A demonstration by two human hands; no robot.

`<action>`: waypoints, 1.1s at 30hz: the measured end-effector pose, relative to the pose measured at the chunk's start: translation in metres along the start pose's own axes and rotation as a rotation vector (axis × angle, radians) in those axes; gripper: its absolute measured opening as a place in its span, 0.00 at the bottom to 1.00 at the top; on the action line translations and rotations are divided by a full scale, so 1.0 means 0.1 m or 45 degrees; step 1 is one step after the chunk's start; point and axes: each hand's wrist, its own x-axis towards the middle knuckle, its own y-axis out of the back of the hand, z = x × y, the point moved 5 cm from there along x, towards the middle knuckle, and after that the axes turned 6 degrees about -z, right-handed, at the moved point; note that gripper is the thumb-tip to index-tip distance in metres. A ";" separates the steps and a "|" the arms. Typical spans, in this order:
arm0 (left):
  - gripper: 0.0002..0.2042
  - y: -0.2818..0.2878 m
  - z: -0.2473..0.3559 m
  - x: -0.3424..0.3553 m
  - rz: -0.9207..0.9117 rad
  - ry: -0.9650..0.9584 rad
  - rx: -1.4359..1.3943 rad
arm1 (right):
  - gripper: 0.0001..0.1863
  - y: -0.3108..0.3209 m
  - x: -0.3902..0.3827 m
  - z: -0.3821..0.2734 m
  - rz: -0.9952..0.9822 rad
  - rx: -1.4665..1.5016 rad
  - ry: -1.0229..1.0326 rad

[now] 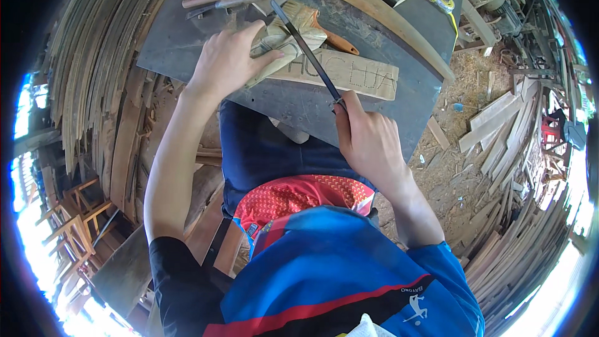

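While the left grip (229,57) pinches pale wood (291,51), the right grip (369,136) clasps a long dark tool (311,57)

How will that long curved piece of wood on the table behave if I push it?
The curved piece of wood will probably stay stiff, looking like one thick, solid length. Its bowed shape may make it pivot rather than slide straight. Its near end seems to reach past the edge of the table, so pushing that way might tip it off.
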 end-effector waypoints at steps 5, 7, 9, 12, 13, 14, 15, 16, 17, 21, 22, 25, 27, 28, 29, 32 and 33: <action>0.33 -0.01 0.11 -0.05 -0.004 0.030 0.068 | 0.09 0.12 0.05 -0.13 -0.070 -0.217 -0.061; 0.32 -0.02 0.12 -0.06 0.016 0.033 0.077 | 0.09 0.16 0.09 -0.14 0.012 -0.241 0.015; 0.31 -0.05 0.09 -0.08 0.057 0.013 0.059 | 0.09 0.21 0.14 -0.11 0.089 -0.196 0.050; 0.29 -0.05 0.10 -0.10 0.130 0.003 0.076 | 0.11 0.37 0.21 -0.04 -0.060 0.043 -0.187; 0.28 -0.05 0.11 -0.11 0.125 0.003 0.070 | 0.12 0.34 0.23 0.03 -0.047 0.184 -0.130; 0.28 -0.04 0.13 -0.12 0.120 0.002 0.065 | 0.12 0.25 0.27 0.15 -0.034 0.324 -0.074; 0.27 -0.02 0.15 -0.11 0.118 -0.005 0.060 | 0.13 0.21 0.29 0.22 -0.013 0.462 -0.019; 0.27 -0.03 0.15 -0.11 0.126 -0.023 0.046 | 0.14 0.14 0.28 0.29 -0.075 0.562 -0.056; 0.26 -0.04 0.14 -0.11 0.134 -0.040 0.031 | 0.14 0.08 0.28 0.34 -0.136 0.663 -0.093; 0.25 -0.05 0.16 -0.13 0.122 -0.053 0.038 | 0.16 0.03 0.23 0.28 -0.455 1.135 -0.382; 0.25 -0.05 0.17 -0.13 0.129 -0.060 0.040 | 0.16 0.02 0.23 0.26 -0.467 1.171 -0.383; 0.25 -0.03 0.18 -0.12 0.145 -0.079 0.051 | 0.17 0.01 0.24 0.24 -0.483 1.256 -0.392; 0.25 -0.01 0.18 -0.12 0.145 -0.088 0.068 | 0.17 0.01 0.26 0.25 -0.468 1.291 -0.406; 0.25 -0.01 0.17 -0.11 0.137 -0.096 0.073 | 0.16 0.01 0.28 0.25 -0.481 1.285 -0.396; 0.26 -0.03 0.16 -0.11 0.130 -0.105 0.076 | 0.16 0.03 0.29 0.26 -0.494 1.278 -0.386; 0.26 0.00 0.18 -0.11 0.081 -0.076 0.083 | 0.17 0.06 0.33 0.23 -0.496 1.153 -0.417; 0.26 -0.01 0.19 -0.11 0.058 -0.057 0.081 | 0.17 0.05 0.33 0.22 -0.493 1.091 -0.441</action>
